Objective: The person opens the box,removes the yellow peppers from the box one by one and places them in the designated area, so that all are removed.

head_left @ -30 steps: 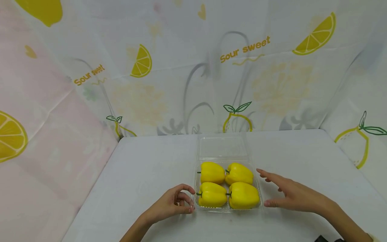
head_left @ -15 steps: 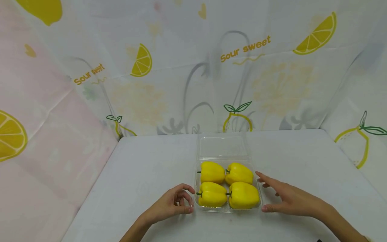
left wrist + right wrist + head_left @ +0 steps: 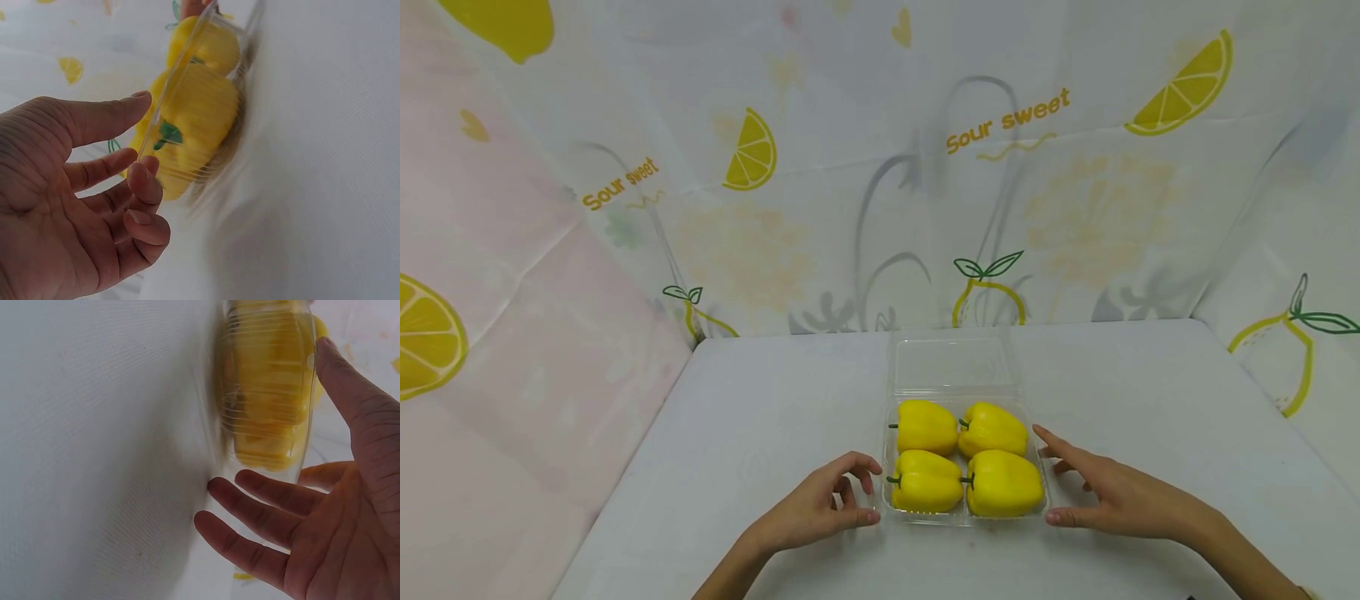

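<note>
Several yellow bell peppers (image 3: pixel 1003 483) with green stems lie in two rows in a clear plastic clamshell container (image 3: pixel 925 521). Its transparent lid (image 3: pixel 953 363) is folded back flat on the far side. Beside the container's left rim, my left hand (image 3: pixel 820 504) has loosely bent fingers and a gap between thumb and forefinger; in the left wrist view the thumb tip is right at the rim. My right hand (image 3: pixel 1123 493) is spread at the opposite side, its thumb tip at the near right corner. In the right wrist view its fingers (image 3: pixel 250 509) are extended below the ribbed wall.
A white-covered table (image 3: pixel 775 392) carries the container near its front. Behind it and at both sides hang fabric sheets (image 3: pixel 820 250) printed with lemons and the words "Sour sweet".
My right hand has moved slightly left, up to the container's right side. The left hand's fingers have spread a little from the thumb. Container and peppers have stayed in place.
</note>
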Tool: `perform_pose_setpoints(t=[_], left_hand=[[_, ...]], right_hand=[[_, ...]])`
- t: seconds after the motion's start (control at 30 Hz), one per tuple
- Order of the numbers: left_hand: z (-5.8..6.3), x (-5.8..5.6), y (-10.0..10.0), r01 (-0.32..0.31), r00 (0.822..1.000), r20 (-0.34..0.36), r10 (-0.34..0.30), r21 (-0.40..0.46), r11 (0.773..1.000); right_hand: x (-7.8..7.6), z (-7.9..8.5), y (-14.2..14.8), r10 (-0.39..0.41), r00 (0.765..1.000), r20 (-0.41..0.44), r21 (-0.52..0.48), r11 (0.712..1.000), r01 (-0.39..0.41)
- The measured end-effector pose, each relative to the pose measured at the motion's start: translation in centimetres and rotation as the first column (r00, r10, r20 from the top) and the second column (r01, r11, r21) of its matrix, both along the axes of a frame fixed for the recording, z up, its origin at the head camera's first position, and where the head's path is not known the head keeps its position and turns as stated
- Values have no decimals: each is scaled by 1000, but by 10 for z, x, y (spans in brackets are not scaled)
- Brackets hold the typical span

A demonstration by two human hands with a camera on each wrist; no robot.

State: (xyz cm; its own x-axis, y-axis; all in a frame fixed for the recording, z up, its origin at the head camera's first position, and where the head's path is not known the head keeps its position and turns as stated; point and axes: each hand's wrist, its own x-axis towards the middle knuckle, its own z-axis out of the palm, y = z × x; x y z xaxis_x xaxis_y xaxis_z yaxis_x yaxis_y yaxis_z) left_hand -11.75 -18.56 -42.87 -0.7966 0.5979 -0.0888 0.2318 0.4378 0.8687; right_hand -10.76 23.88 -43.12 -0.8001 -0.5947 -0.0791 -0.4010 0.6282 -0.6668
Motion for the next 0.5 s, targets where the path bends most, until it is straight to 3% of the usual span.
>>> perform_pose_setpoints(t=[0.23, 0.5], left_hand=[[8, 2, 6, -55, 990, -132, 54, -10, 998], [8, 2, 16, -101, 969, -226, 94, -20, 995]], right_hand=[[0, 0, -1, -9, 1000, 8, 7, 1000, 9], [0, 0, 0, -5, 1000, 11, 10, 1000, 5]])
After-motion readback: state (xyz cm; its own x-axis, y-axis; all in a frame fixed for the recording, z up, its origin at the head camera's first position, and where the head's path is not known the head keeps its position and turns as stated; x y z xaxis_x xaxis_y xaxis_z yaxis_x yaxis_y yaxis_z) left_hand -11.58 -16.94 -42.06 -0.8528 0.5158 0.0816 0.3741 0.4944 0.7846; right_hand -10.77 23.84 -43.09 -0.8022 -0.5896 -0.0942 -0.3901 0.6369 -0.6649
